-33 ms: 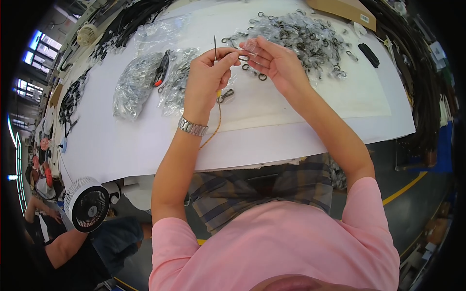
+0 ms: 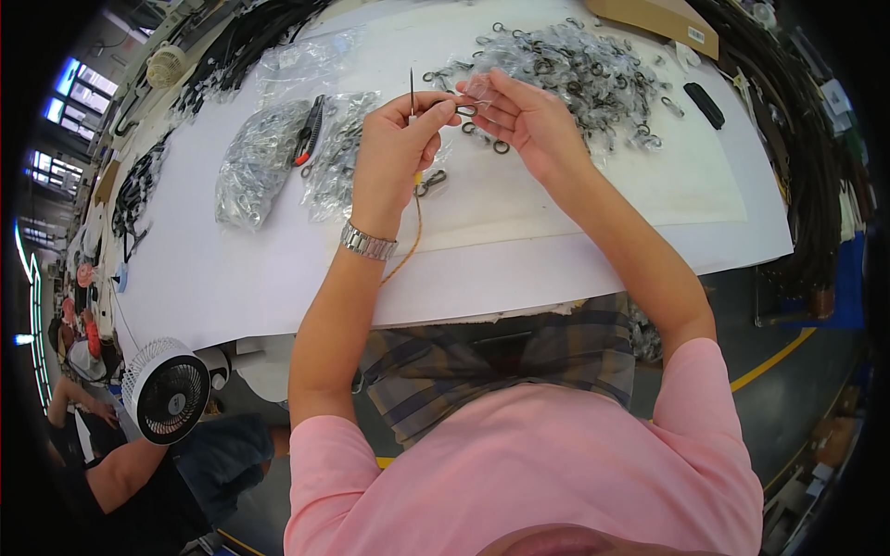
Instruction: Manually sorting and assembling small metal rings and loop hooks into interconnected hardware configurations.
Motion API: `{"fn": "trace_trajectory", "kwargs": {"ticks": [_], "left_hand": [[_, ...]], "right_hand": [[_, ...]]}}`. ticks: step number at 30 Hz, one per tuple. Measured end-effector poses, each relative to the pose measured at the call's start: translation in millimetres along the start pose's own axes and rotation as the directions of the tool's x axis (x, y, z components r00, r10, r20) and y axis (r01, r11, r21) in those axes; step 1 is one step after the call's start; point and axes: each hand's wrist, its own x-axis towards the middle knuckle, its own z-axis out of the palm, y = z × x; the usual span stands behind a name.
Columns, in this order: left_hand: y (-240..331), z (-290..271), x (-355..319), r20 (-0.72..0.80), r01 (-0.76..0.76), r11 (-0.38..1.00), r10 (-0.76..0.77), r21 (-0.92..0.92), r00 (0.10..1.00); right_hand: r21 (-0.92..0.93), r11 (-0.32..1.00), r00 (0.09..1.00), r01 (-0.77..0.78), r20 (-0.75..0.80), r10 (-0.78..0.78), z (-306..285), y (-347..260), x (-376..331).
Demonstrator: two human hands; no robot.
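Note:
My left hand (image 2: 399, 144) is closed round a thin pointed tool, which looks like an awl (image 2: 412, 85), its spike upward. A yellow end shows below the fist, with a tan cord (image 2: 419, 227) hanging near it. Between its thumb and forefinger, the same hand pinches a dark metal ring (image 2: 465, 110). My right hand (image 2: 530, 116) meets it at the fingertips, pinching a small clear plastic wrapper (image 2: 479, 90), its other fingers loosely curled. Just below the left fist lies a dark metal snap hook (image 2: 433, 182) on the white-covered table (image 2: 519, 269).
Beyond my right hand spreads a pile of plastic-wrapped metal hooks (image 2: 584, 74). Clear bags (image 2: 260, 167) and a black-and-red cutter (image 2: 309, 132) lie left. A black object (image 2: 705, 106) and cardboard box (image 2: 658, 23) stand right. A fan (image 2: 171, 394) and another person (image 2: 139, 473) are at lower left.

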Motion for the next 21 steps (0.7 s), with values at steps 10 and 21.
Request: {"fn": "trace_trajectory", "kwargs": {"ticks": [10, 21], "left_hand": [[3.2, 6.2, -1.5, -0.066, -0.107, 0.991, 0.113, 0.083, 0.991], [-0.9, 16.4, -3.8, -0.084, -0.175, 0.881, 0.234, 0.439, 0.969]], "right_hand": [[-0.108, 0.991, 0.997, 0.079, -0.002, -0.080, 1.9, 3.0, 2.0], [-0.017, 0.997, 0.994, 0.082, 0.071, -0.080, 6.2, 11.8, -1.5]]}}
